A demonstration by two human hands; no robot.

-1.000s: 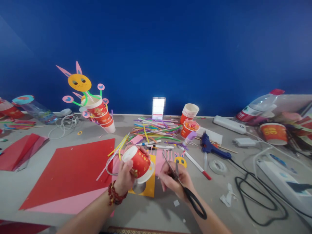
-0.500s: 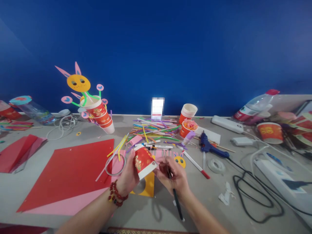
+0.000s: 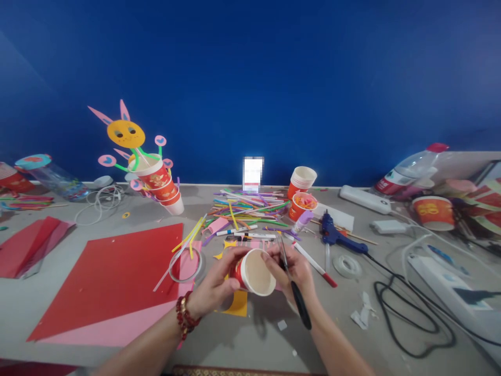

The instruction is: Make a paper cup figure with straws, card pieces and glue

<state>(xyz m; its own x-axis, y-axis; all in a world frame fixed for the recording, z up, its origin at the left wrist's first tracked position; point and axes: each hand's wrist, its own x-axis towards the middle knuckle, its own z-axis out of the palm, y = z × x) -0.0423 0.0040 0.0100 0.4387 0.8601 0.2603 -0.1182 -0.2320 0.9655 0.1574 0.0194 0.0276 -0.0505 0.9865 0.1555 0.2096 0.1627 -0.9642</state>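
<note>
A red-and-white paper cup [image 3: 256, 272] is tilted so that its open mouth faces me. My left hand [image 3: 215, 284] is closed round its left side, the thumb lying along the near wall. Black-handled scissors [image 3: 299, 305] rest in my right hand [image 3: 293, 266], metal blades up and handle slanting down over the palm. The fingertips of that same hand pinch the cup's right rim; some fingers are hidden behind it. Under the cup lies a yellow-orange sheet [image 3: 238, 305] with a rounded cut-out.
Red paper [image 3: 125, 266] spreads out at left, below a rabbit-faced cup figure [image 3: 156, 180]. Pipe cleaners [image 3: 250, 209] are heaped behind my hands. At right lie a marker [image 3: 315, 263], a tape roll [image 3: 347, 266], a blue glue gun [image 3: 340, 237] and its looping cord.
The cup has turned from showing its printed side and base to showing its open mouth, and moved slightly right. The scissors have swung right with my right hand.
</note>
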